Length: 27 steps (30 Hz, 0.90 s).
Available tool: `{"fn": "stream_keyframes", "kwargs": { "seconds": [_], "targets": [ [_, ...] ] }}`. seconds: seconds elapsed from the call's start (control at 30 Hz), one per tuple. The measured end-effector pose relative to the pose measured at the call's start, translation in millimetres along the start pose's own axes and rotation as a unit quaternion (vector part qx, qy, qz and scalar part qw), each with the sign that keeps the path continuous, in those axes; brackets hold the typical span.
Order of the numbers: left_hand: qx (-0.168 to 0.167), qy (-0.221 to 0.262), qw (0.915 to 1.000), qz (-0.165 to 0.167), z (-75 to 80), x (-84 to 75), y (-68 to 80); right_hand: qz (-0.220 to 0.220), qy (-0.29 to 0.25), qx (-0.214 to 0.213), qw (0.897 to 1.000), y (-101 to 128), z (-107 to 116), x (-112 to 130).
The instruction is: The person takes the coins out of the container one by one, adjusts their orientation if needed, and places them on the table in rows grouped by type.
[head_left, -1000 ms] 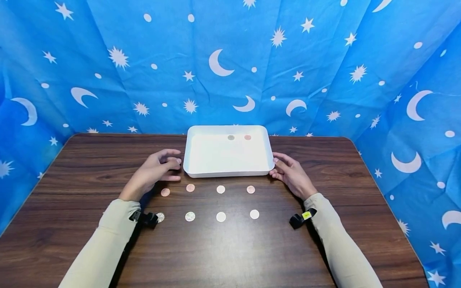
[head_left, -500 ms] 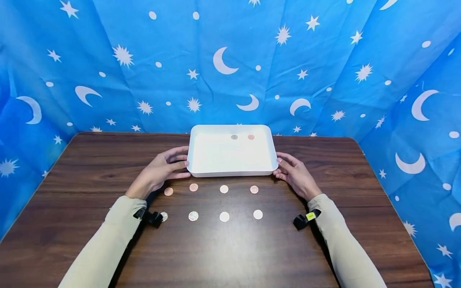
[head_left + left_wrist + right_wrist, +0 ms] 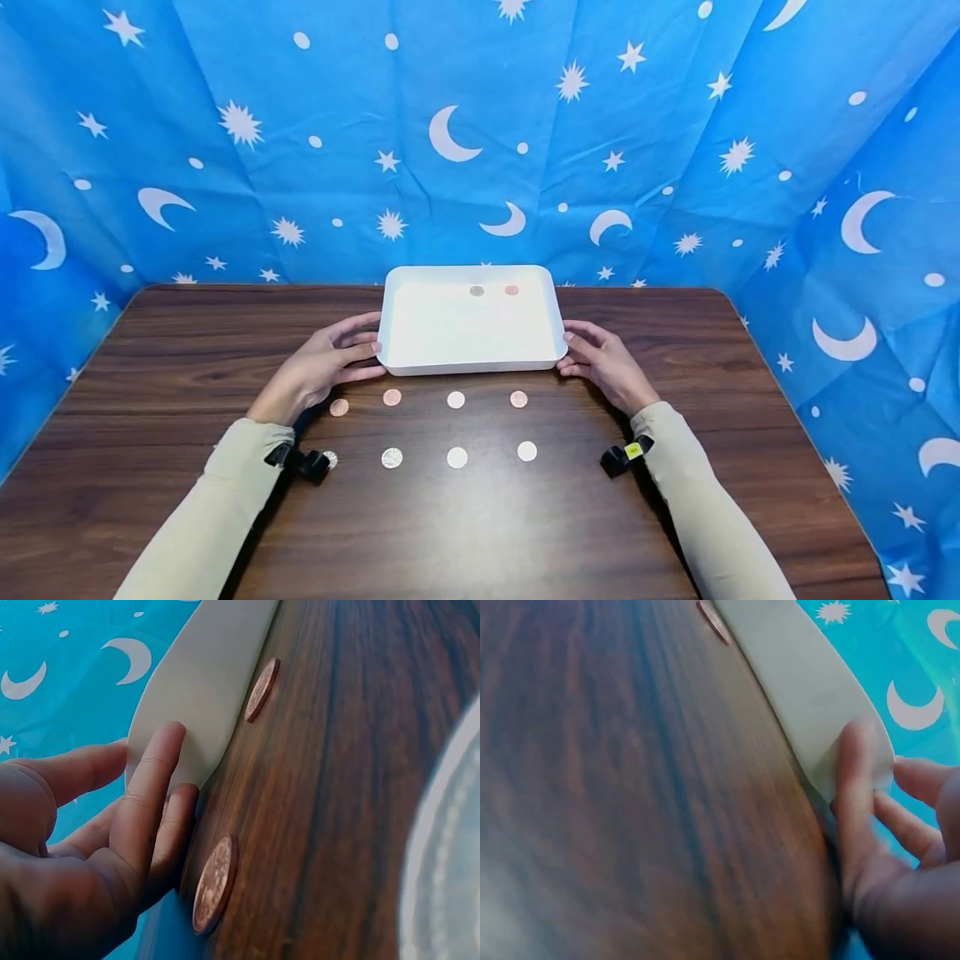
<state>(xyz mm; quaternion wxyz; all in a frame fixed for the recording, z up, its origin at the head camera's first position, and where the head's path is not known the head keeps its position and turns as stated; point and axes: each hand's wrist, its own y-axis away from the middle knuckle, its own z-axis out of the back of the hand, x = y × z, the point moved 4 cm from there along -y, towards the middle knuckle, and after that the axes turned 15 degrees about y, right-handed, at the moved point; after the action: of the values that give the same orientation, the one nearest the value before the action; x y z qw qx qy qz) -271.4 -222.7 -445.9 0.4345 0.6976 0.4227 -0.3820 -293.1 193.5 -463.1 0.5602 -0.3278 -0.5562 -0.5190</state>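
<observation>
Eight coins (image 3: 455,400) laid out in two rows on the bench (image 3: 150,350) just in front of the tray (image 3: 420,362), one partly hidden by the left wrist strap. Two more coins (image 3: 494,290) sitting inside near the far wall. Blue star-and-moon cloth (image 3: 675,125) all around. Tray at the back middle, flat, long axis running left to right. Left hand (image 3: 318,367) and right hand (image 3: 609,364) at its short ends, fingers (image 3: 150,795) mostly straight, pressed against the near corners.

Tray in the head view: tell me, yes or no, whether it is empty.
No, the white tray holds two coins near its far edge, one silvery and one copper.
</observation>
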Motion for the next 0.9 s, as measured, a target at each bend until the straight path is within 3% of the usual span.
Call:
{"fn": "stream_keyframes", "kwargs": {
  "seconds": [0.1,0.23,0.4,0.5,0.63,0.73,0.9],
  "targets": [
    [0.005,0.006,1.0,0.001,-0.4,0.0,1.6,0.016,0.082,-0.041,0.996,-0.3,3.6,10.4],
    [0.008,0.008,0.9999,0.0,-2.8,0.7,1.0,0.05,0.18,-0.104,0.977,-4.4,6.2,33.8],
    [0.006,0.002,1.0,-0.001,-4.1,1.2,0.3,0.099,0.252,-0.113,0.956,-22.5,-8.8,68.8],
    [0.004,-0.001,1.0,-0.001,-3.0,0.0,0.9,0.08,0.249,-0.084,0.962,-42.0,-21.4,80.0],
    [-0.006,-0.001,1.0,0.0,-1.5,-2.0,2.5,0.001,0.2,-0.041,0.979,-70.3,-39.3,78.5],
    [-0.012,0.001,0.9999,0.003,-0.9,-2.3,3.8,-0.04,0.192,-0.027,0.98,-85.5,-49.6,72.5],
    [-0.012,0.004,0.9999,0.007,-2.4,-1.6,4.8,-0.058,0.208,-0.032,0.976,-99.2,-57.4,67.1]
  ]
}}
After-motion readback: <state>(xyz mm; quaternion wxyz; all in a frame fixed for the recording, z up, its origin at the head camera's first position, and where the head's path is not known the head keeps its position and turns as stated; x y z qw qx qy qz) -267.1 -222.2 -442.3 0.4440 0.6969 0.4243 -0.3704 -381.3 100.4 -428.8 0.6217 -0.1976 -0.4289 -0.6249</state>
